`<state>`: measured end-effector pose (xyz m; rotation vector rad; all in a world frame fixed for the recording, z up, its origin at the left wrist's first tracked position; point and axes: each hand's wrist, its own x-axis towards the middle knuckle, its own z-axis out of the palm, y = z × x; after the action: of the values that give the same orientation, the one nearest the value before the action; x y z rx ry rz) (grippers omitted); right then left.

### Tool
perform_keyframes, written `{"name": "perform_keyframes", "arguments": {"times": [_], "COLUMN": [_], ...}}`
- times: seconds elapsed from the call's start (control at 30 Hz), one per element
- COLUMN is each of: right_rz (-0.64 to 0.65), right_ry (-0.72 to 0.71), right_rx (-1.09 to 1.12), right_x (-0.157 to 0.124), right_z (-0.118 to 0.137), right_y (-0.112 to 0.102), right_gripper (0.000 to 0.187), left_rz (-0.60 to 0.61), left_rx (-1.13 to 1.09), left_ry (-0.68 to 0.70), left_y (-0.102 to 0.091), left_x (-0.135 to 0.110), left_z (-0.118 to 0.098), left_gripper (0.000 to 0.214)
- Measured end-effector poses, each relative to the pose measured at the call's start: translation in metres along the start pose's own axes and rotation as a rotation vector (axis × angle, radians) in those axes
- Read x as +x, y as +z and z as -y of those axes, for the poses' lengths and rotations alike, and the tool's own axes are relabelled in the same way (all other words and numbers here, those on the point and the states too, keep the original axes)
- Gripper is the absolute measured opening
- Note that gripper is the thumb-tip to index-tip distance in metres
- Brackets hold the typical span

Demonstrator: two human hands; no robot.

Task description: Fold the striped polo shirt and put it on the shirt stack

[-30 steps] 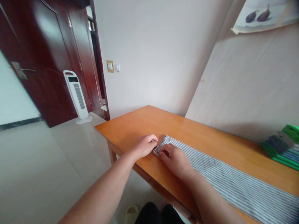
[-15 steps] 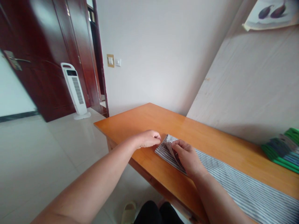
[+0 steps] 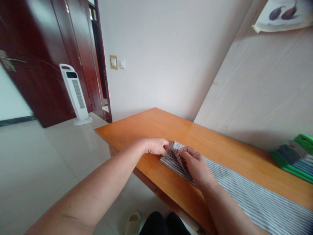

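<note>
A long grey-and-white striped cloth point(image 3: 246, 186) lies along the wooden table point(image 3: 137, 125), running from the middle out past the right edge of the view. Near its left end, my right hand point(image 3: 195, 163) pinches a layer of it between thumb and fingers, and that layer stands up in a fold showing a darker inside. My left hand point(image 3: 157, 146) is closed, fingers curled downward, right at the cloth's left end. Whether those fingertips grip the edge or only touch it is hidden.
Folded green, grey and blue fabrics point(image 3: 294, 156) are stacked on the table at the right, by the wall. A white tower fan point(image 3: 75, 94) stands on the floor near a dark red door point(image 3: 49, 65). Below the table edge shows a pale slipper point(image 3: 133, 223).
My left hand has come slightly closer to the cloth's left end, its fingers curling down more. My right hand keeps its pinch on the fold. The view has shifted slightly.
</note>
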<state>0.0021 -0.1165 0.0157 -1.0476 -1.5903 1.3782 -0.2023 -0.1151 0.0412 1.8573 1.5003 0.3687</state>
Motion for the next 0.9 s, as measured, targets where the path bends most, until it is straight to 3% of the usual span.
{"name": "perform_keyframes", "arguments": {"times": [0.27,0.43,0.67,0.9], "right_rz": [-0.002,-0.013,-0.022,-0.015], "right_ry": [-0.034,-0.083,-0.040,-0.065], "right_rx": [-0.014,-0.059,0.037,0.008], "right_x": [-0.001,0.002,-0.001,-0.001], "right_z": [0.002,-0.001,0.003,0.003], "right_y": [0.000,-0.003,-0.003,-0.001], "right_gripper": [0.028,0.026,0.030,0.031], "left_rz": [-0.132,-0.173,-0.148,-0.247], "left_rx": [-0.258,-0.215,-0.184,-0.121], "left_ry": [0.094,0.021,0.038,0.175], "left_y": [0.010,0.020,0.021,0.030], "left_x": [0.008,0.009,0.011,0.017], "left_z": [0.002,0.004,0.009,0.019], "left_gripper": [0.021,0.029,0.026,0.018]}}
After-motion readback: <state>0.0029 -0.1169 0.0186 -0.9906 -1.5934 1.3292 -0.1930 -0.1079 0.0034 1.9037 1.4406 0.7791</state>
